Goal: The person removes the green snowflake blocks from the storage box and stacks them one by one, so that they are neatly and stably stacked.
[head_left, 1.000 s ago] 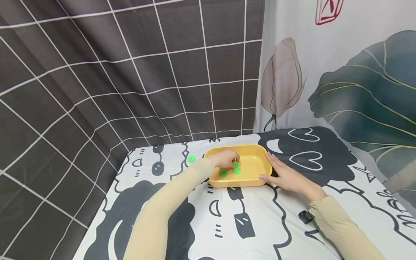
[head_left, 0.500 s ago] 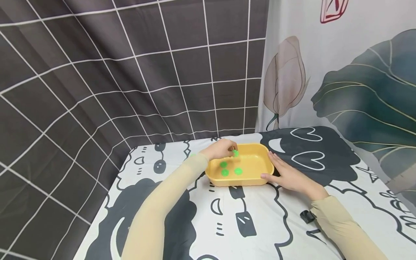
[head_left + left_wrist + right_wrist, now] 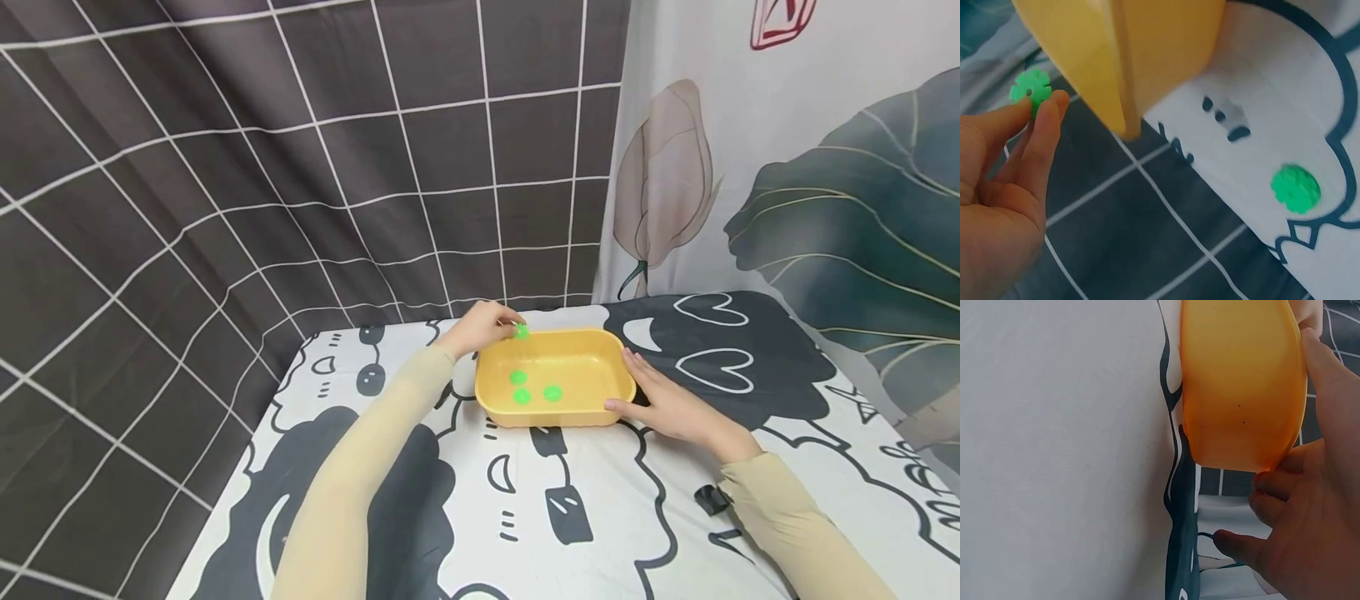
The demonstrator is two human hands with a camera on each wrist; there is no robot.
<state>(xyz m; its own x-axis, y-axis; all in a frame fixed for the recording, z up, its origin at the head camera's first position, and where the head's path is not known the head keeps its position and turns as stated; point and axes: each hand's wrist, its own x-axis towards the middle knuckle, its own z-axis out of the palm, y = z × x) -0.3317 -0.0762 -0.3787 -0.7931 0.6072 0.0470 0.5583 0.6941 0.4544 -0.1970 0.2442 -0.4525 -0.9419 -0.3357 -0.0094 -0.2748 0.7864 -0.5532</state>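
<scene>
My left hand (image 3: pixel 482 327) pinches a green flower-shaped plastic disc (image 3: pixel 1030 94) between thumb and fingertips, above the far left rim of a yellow plastic bin (image 3: pixel 555 418). Inside the bin, toward its left end, lie three green discs: one farther back (image 3: pixel 517 377), one at near left (image 3: pixel 522 396) and one to the right (image 3: pixel 552 392). My right hand (image 3: pixel 667 408) lies against the bin's right end, its fingers extended along the outside and the thumb on the near corner. The right wrist view shows those fingers touching the bin's outer wall.
Another green disc (image 3: pixel 1296 189) lies on the patterned cloth outside the bin, in the left wrist view. A small black object (image 3: pixel 711 500) is by the right sleeve. A dark grid curtain (image 3: pixel 420 200) hangs behind the cloth-covered surface (image 3: pixel 517 483).
My left hand has risen out of the bin and moved back and left, carrying a green disc. The right hand has stayed at the bin's right end.
</scene>
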